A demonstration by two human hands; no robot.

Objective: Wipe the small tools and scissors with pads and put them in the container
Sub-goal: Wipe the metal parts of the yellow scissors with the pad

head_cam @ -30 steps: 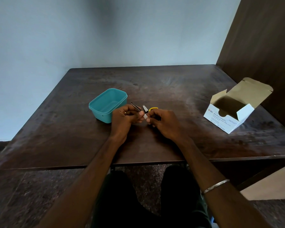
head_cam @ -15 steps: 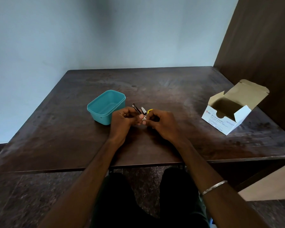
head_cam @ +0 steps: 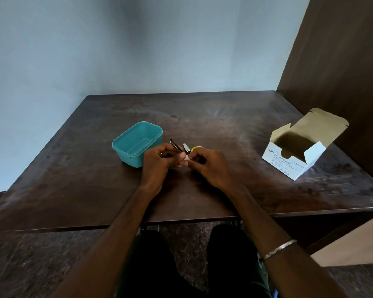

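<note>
1. Head view, frame centre: the left hand (head_cam: 157, 162) and right hand (head_cam: 211, 166) meet fingertip to fingertip, fingers curled, pinching a small white pad (head_cam: 186, 161) between them.
2. Just above the fingertips lie the thin metal tweezers (head_cam: 175, 145), a nail clipper (head_cam: 186, 147) and the yellow scissors handle (head_cam: 196, 148), on the table (head_cam: 235, 130).
3. The teal container (head_cam: 138, 143) sits open, just left of the left hand.
4. At right stands an open swab box (head_cam: 299, 155).

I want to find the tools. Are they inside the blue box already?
No, the teal container looks empty; small metal tools lie on the table behind the hands.
</note>
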